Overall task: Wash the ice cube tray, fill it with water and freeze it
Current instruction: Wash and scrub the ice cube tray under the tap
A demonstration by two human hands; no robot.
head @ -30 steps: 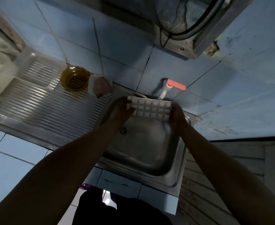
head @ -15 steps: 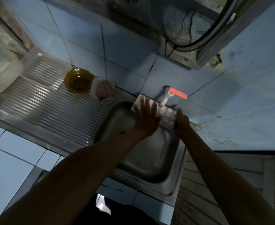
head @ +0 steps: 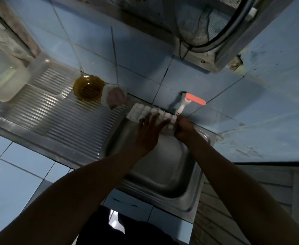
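Got the ice cube tray up at the back edge of the sink, right under the tap with the orange handle, because that's where water would land on the cells and the runoff drops straight into the basin. Can't actually tell from here if any water is running.

My right hand has its grip clenched around the tray's right end, pinning it so it doesn't slide. My left hand isn't grasping anything: its grip is released, fingers spread flat and lying across the top of the cells, which I'd say is me rubbing them clean.

The amber bowl and a small tub sit on the ribbed drainer surface, out of the way.
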